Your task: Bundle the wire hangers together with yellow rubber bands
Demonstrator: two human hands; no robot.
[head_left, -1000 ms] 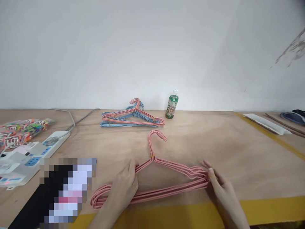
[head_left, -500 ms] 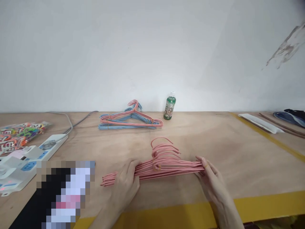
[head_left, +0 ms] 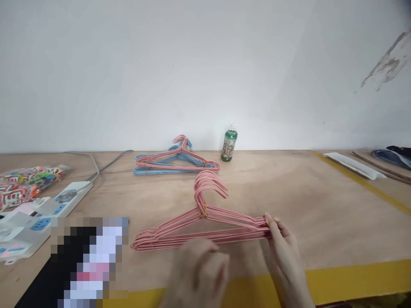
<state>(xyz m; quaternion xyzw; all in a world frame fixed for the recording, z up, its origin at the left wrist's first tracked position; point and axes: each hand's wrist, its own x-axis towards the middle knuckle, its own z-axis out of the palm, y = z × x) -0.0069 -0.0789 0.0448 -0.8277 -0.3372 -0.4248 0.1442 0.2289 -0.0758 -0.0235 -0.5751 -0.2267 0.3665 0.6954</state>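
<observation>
A bundle of pink clothes hangers (head_left: 180, 218) stands tilted on the table, hooks up and pointing right. One yellowish rubber band (head_left: 203, 209) goes round the hook necks, and another (head_left: 152, 239) round the left ends. My right hand (head_left: 282, 244) grips the bundle's right end between thumb and fingers, with a bit of yellow band showing at the fingertips. In front of the lower bars is my left hand (head_left: 201, 271), smeared by motion and off the hangers; its fingers cannot be made out clearly.
Against the wall lie banded pink and blue hangers (head_left: 176, 160) and a green-labelled bottle (head_left: 229, 143). To the left are a power strip (head_left: 69, 199), bagged colourful items (head_left: 28, 184) and a pixelated dark object (head_left: 86, 261). A flat white packet (head_left: 353, 166) rests far right.
My left hand has let go of the bundle's left part and moved right, towards me. The hangers have tipped up, their hooks now raised and bunched together. My right hand keeps its grip.
</observation>
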